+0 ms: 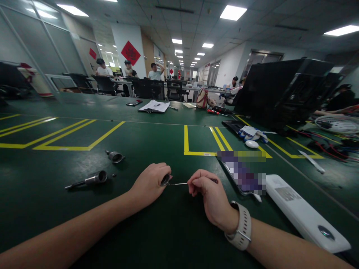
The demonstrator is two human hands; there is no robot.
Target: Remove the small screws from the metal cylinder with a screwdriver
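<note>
Holding a metal cup (165, 180) at the table's near centre, the left hand (151, 183) is curled round it; the right hand (206, 192) pinches a thin rod (178, 184), its tip at the cup's edge (contact cannot be told). To the left on the table (157, 138) lie 2 loose parts, a shaft (97, 177) and a socket (114, 157), with 1 bit (113, 175). These apparently stand separated; work on the cup seems unfinished, its remainder unclear.
</note>
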